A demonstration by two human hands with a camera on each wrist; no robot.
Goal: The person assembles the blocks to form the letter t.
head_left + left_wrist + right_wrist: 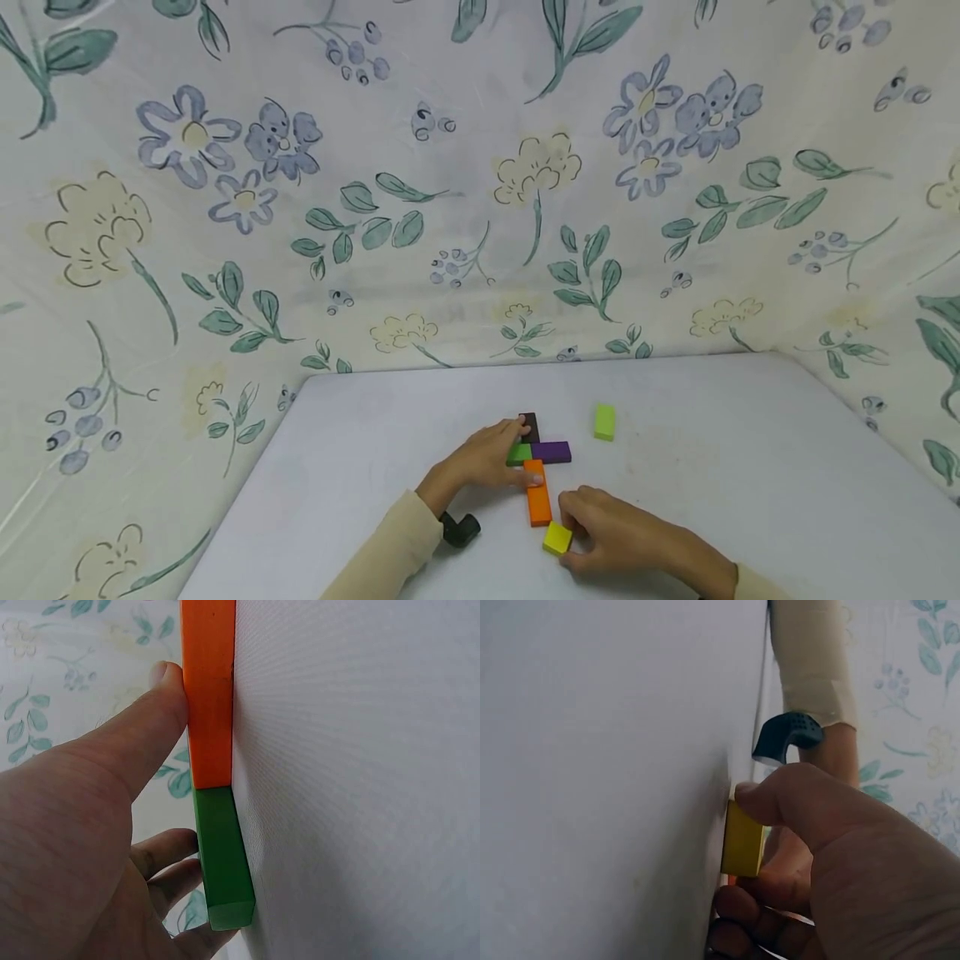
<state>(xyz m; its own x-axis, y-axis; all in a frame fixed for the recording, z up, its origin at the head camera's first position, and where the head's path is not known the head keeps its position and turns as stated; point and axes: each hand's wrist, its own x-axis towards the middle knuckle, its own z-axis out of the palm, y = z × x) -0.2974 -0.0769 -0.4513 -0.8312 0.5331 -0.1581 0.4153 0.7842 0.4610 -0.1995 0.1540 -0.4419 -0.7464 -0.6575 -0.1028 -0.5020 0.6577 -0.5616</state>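
My left hand (487,454) lies over a row of wooden blocks. Its thumb rests on the orange block (538,504), while its other fingers reach along the green block (519,455) and touch the dark brown block (530,429). In the left wrist view, the orange block's end meets the green block (225,859). A purple block (552,452) lies beside the green one. My right hand (622,533) pinches a small yellow block (557,539) between thumb and fingers, at the near end of the orange block. The right wrist view shows the yellow block (742,840) down on the table.
A lime-green block (604,422) lies apart at the back right on the white table (735,442). A black device (461,530) sits at the left wrist. Behind the table hangs a flowered cloth (465,308).
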